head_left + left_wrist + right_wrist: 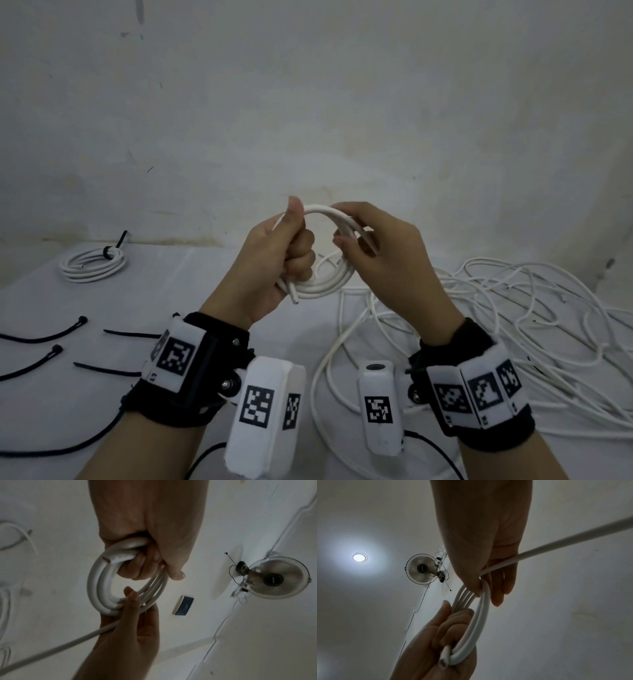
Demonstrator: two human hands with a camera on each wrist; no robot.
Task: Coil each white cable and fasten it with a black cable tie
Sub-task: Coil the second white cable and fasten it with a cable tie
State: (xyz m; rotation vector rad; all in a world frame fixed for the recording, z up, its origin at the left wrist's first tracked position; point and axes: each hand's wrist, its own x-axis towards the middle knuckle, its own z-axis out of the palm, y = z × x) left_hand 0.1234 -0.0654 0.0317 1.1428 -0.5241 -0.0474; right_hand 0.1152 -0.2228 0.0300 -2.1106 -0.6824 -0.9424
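Observation:
A white cable (322,286) is wound into a small coil of several loops and held up above the table between both hands. My left hand (298,240) grips the coil's left side in a fist, thumb up along the top arc. The cable's cut end (294,299) sticks out below that fist. My right hand (356,236) pinches the coil's right side. In the left wrist view the left hand (145,566) wraps the coil (97,585). In the right wrist view the right hand (481,588) holds the loops (481,615), and the loose tail (573,540) runs off to the upper right.
A finished coil (94,263) with a black tie lies at the table's back left. Several black cable ties (44,334) lie on the left of the white table (205,274). A tangle of loose white cables (496,325) covers the right side. A wall stands close behind.

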